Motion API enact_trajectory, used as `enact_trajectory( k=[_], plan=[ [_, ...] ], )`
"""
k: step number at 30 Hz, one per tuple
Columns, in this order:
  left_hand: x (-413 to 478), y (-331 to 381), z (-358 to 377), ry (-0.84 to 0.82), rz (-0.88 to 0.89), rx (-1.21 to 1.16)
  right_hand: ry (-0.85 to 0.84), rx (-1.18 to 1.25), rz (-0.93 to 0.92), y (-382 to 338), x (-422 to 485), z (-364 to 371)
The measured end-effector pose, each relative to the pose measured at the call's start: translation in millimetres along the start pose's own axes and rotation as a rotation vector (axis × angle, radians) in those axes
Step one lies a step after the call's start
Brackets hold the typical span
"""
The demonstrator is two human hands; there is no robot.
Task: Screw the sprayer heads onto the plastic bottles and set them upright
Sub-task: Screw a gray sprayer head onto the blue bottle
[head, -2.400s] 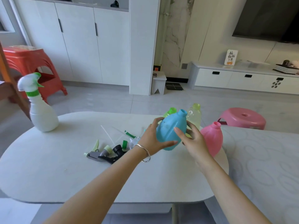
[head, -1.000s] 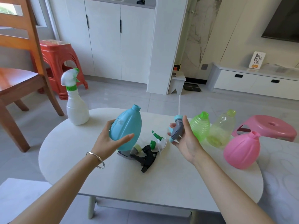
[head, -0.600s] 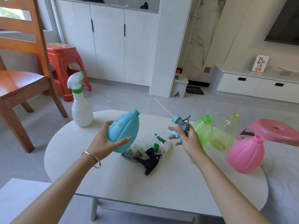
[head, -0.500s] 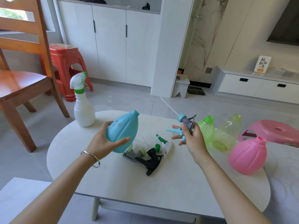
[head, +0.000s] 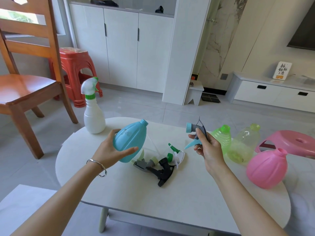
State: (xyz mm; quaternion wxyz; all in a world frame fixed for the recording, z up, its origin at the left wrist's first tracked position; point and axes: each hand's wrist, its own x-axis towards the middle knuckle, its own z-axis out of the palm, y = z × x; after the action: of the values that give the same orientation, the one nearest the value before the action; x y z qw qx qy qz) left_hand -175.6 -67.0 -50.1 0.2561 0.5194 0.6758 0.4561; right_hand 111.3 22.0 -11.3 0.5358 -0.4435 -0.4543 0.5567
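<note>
One bottle done: the white bottle (head: 94,116) stands capped at the table (head: 187,210) far-left edge. I've got the blue bottle (head: 130,142) gripped in left hand (head: 110,152), tilted, neck open; right hand (head: 207,147) pinches the blue sprayer head (head: 194,129), well apart. Next: feed the tube in, seat collar, twist. Loose heads (head: 158,165) lie under the blue bottle; green bottle (head: 220,138), clear bottle (head: 243,143) and pink bottle (head: 266,169) wait right of it.

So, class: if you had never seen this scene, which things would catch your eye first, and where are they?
First, the blue bottle, tilted and uncapped in the left hand over the white table, facing the grey-and-blue sprayer head raised in the right hand. Next, the pink bottle at the table's right edge, and the finished white spray bottle upright at the far left.
</note>
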Motion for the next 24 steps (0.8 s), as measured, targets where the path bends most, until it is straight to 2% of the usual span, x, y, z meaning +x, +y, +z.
enact_trajectory(
  k=[8,14,20,24],
  plan=[
    [-2,3,3,-0.031,0.000,0.025,-0.008,-0.010,0.022,-4,-2,-2],
    [-3,10,2,-0.066,0.074,0.048,-0.065,0.005,0.063,-11,-4,-2],
    [-11,27,13,-0.228,0.159,0.022,-0.220,-0.088,0.049,-2,-15,16],
    [-14,35,16,-0.267,0.126,-0.090,-0.232,0.071,0.084,1,-14,23]
  ],
)
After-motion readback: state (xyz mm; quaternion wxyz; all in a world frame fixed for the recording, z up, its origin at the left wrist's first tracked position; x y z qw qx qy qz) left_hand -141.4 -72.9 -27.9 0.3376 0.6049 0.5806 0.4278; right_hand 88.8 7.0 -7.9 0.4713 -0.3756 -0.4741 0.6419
